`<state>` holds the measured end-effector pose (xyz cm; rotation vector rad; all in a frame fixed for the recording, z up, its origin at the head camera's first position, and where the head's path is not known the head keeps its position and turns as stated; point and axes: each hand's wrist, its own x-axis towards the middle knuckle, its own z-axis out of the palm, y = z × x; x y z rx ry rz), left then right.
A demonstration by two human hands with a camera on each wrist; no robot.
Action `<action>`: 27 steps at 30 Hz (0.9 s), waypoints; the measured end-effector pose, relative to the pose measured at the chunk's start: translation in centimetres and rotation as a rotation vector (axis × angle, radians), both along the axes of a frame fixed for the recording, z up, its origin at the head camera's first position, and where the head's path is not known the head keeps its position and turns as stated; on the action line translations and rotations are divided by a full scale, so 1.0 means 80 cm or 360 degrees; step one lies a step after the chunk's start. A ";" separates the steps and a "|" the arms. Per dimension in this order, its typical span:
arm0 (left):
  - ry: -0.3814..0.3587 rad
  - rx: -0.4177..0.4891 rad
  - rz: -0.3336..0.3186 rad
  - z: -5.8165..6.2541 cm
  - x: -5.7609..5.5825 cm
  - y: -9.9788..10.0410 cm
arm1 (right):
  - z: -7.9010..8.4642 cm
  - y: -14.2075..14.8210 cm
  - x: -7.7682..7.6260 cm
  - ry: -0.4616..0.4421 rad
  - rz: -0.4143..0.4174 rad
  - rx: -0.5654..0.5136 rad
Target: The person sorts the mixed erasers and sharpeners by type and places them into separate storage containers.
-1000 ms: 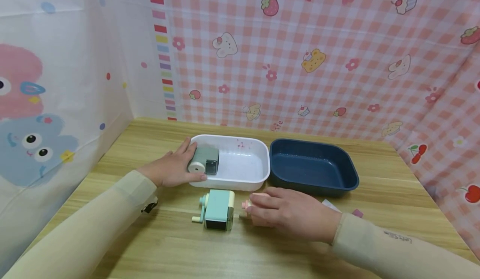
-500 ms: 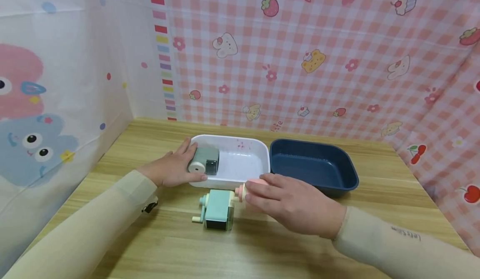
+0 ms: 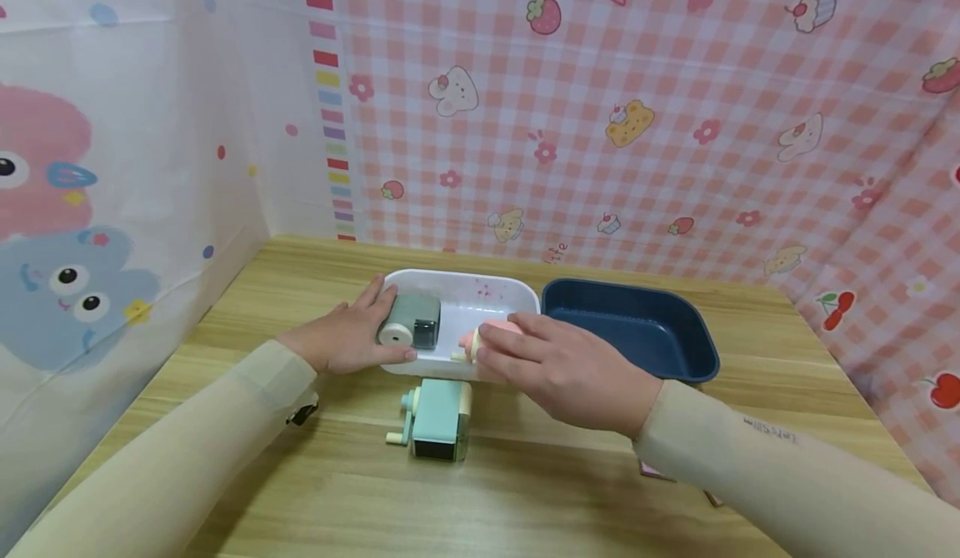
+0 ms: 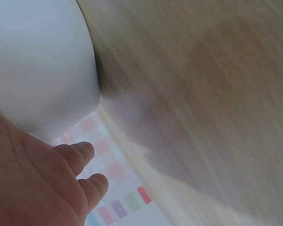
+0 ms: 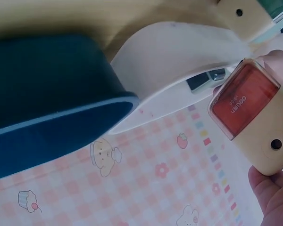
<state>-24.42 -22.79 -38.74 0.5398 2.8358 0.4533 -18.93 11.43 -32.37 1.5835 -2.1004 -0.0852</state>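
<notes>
My right hand (image 3: 562, 366) grips a pink and cream crank pencil sharpener (image 3: 507, 326) over the front right part of a white tray (image 3: 457, 286). The right wrist view shows its cream face and translucent red shavings box (image 5: 245, 99). A grey-green pencil sharpener (image 3: 417, 311) sits inside the tray at the left end. My left hand (image 3: 348, 337) rests against that end, thumb along the front rim and fingers stretched toward the back; its palm (image 4: 33, 174) is against the outer wall. On the table in front stands a mint-green crank pencil sharpener (image 3: 437, 411).
A navy tray (image 3: 637, 329) stands right beside the white one. Small flat pieces, one of them purple (image 3: 657, 469), show partly from under my right forearm. Patterned cloth (image 3: 600, 83) hangs behind the wooden table (image 3: 525, 500) and at both sides.
My right hand has lifted the pink pencil sharpener from the table right of the mint-green one and carried it up and left over the white tray. My left hand stays in place.
</notes>
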 end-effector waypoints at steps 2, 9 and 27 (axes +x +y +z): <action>-0.0004 0.0009 0.0003 0.000 0.000 0.000 | -0.001 -0.003 -0.006 0.0012 -0.0019 0.0016; -0.0021 0.0036 0.0019 0.001 -0.001 0.000 | -0.003 -0.018 -0.030 0.0008 -0.0069 0.0068; -0.0032 0.0036 0.0012 0.003 0.001 -0.002 | -0.023 -0.053 -0.074 -0.0297 -0.0219 0.0314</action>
